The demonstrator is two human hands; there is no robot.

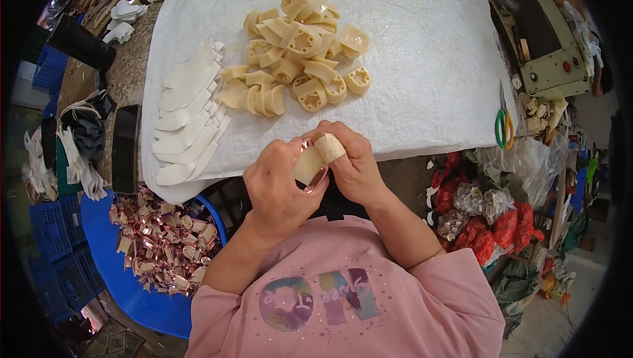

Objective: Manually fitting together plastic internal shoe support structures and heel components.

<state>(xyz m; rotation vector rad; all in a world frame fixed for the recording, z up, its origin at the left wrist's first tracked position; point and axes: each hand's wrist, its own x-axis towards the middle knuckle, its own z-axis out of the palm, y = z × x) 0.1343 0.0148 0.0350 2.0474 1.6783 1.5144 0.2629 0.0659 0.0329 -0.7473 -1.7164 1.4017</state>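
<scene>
Shiny pink pc. (308, 165) w/ beige face is held at ctr. frame, below beige parts pile (302, 45). Its L side is gripped snugly by L hand (273, 177); R edge is pinched by R hand (357, 165), w/ tan wrap (330, 148) on 1 digit. Prob. best: pc. braced firmly by L, R pressure applied evenly.
</scene>
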